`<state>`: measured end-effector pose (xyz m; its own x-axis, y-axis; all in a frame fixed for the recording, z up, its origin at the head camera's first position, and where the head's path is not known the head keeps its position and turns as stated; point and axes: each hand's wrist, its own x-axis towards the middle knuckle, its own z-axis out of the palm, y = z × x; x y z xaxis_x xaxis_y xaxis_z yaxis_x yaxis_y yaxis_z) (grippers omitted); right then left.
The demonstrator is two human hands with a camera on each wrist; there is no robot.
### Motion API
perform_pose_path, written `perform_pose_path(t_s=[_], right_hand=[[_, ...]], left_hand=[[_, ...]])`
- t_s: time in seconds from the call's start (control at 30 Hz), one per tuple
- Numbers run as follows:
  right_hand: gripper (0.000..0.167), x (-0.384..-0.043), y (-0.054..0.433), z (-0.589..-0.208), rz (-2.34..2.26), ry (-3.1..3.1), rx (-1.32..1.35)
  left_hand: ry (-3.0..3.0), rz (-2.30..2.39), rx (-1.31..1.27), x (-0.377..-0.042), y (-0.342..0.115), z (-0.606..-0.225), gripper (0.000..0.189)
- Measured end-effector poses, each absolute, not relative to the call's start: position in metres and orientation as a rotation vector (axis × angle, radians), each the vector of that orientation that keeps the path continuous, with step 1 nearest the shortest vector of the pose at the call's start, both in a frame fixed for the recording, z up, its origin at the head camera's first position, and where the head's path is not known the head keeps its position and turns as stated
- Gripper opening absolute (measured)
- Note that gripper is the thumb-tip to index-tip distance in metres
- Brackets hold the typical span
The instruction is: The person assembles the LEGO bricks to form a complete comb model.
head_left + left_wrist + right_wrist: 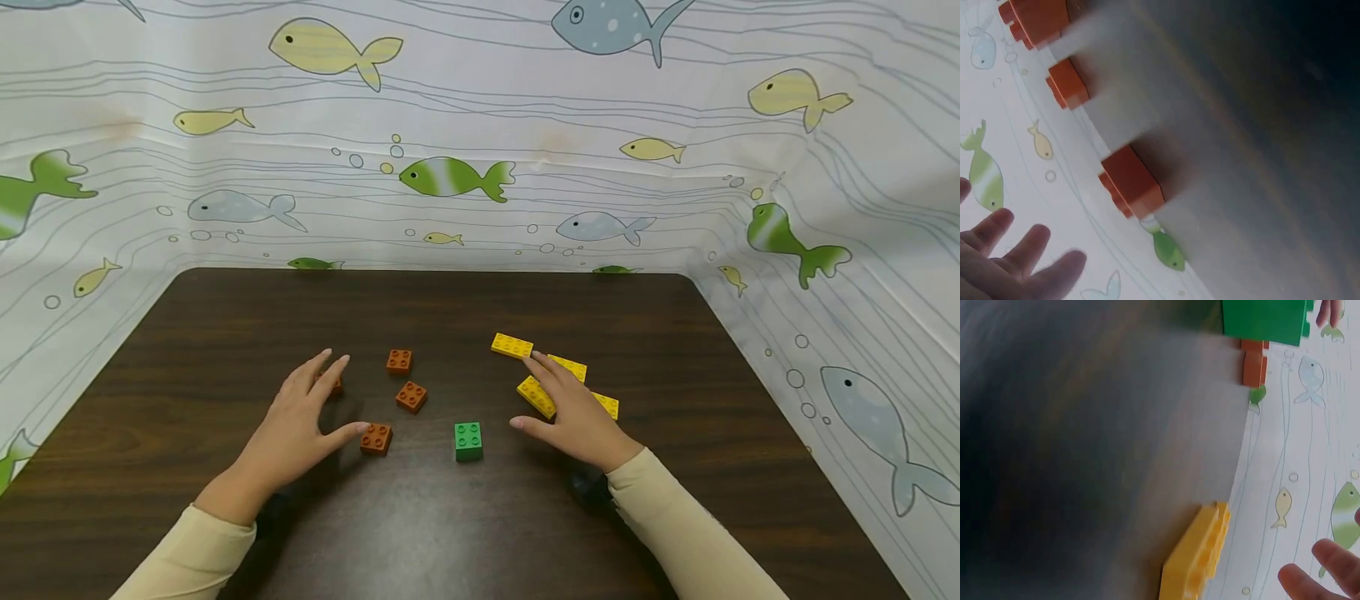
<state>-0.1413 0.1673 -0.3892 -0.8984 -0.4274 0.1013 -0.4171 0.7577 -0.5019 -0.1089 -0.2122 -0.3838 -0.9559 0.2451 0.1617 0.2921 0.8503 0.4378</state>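
Observation:
My left hand (296,425) hovers over the left group of bricks, fingers spread and holding nothing. Its thumb tip overlaps an orange-brown toy brick (377,439) in the head view, and its fingers partly hide another brown brick (337,386). Two more brown bricks, one farther back (399,361) and one nearer (411,397), lie to its right. My right hand (573,412), also spread and holding nothing, is over several longer yellow bricks, partly covering a yellow brick (537,397). Between the hands stands a green brick (468,442), studs up.
Farther back lies a yellow brick (512,345), with another yellow brick (568,367) beside the right fingers and one (606,405) beyond that hand. The dark wooden table (450,308) meets a fish-printed sheet (465,108) at its back and sides.

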Motion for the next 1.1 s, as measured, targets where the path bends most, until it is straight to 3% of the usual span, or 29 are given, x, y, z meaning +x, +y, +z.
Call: perform_pose_path(t_s=[0.6,1.1], right_hand=[[0.085,-0.139,0.141,-0.401,-1.015,2.74,-0.723],[0.082,-0.14,0.126,-0.401,-1.157,2.467,-0.729]], left_hand=[[-2.953,-1.312,-0.415,-0.113,-0.201,-0.384,0.089],[-2.998,-1.497,-0.523,-0.119,-0.205,-0.388,0.082]])
